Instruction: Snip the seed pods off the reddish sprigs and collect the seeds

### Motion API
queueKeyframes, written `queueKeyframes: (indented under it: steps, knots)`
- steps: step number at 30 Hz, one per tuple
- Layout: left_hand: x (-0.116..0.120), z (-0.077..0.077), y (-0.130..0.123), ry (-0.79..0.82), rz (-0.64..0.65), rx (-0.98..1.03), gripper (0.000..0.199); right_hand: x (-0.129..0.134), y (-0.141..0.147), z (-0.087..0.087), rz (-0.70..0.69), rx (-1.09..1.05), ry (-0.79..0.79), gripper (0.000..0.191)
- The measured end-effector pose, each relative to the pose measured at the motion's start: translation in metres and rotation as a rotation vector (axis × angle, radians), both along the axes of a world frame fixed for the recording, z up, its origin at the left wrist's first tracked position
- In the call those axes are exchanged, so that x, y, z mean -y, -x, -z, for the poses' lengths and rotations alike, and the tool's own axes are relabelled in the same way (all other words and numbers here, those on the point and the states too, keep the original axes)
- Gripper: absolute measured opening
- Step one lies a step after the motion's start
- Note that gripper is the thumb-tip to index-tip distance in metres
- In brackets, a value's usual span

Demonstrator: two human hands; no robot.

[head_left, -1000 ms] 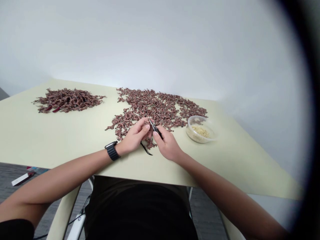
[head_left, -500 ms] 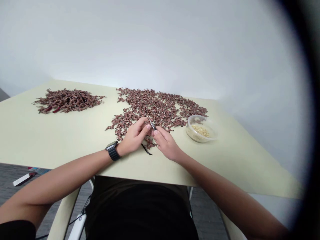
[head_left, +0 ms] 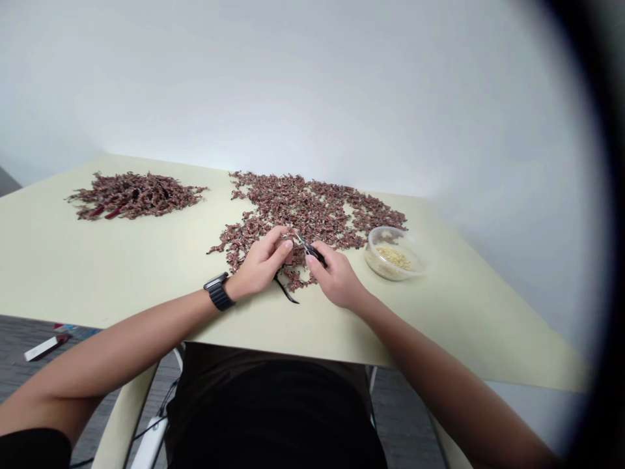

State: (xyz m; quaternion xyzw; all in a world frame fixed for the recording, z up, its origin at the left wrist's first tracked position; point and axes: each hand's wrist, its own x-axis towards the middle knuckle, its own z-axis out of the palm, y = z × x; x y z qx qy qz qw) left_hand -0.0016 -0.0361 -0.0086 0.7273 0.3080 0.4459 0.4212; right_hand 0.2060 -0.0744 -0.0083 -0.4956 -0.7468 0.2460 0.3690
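My right hand (head_left: 336,273) is closed round the dark handle of small pliers (head_left: 312,251), whose metal tip points up and left towards my other fingers. My left hand (head_left: 263,260) is pinched on something too small to make out, just left of the tip. Both hands are over the near edge of a wide spread of small reddish-brown pieces (head_left: 293,202). Beneath my left hand a thin black curved item (head_left: 287,292) sticks out on the table.
A denser reddish-brown heap (head_left: 137,195) lies on the pale table (head_left: 195,326) at the left. To the right stands a clear round tub (head_left: 374,264) with small yellowish bits inside. A wall rises behind the table.
My right hand has shifted slightly right and away from my left hand, and more of the pliers shows. My left hand has barely moved.
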Motion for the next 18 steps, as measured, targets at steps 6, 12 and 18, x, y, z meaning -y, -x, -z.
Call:
queueKeyframes:
  steps: [6,12,18]
  knots:
    - [0.0010,-0.0032,0.0008,0.002,0.035,-0.002,0.046,-0.0006,-0.0013,-0.0027,-0.057,-0.008,0.003,0.025]
    - [-0.0020,0.0006,0.0014,-0.012,0.034,-0.026,0.046,-0.0009,-0.0031,-0.0031,-0.051,0.014,0.002,0.028]
    - [-0.0016,0.0003,0.0018,-0.020,0.031,-0.040,0.045,-0.0005,-0.0044,-0.0063,-0.056,0.015,0.008,0.031]
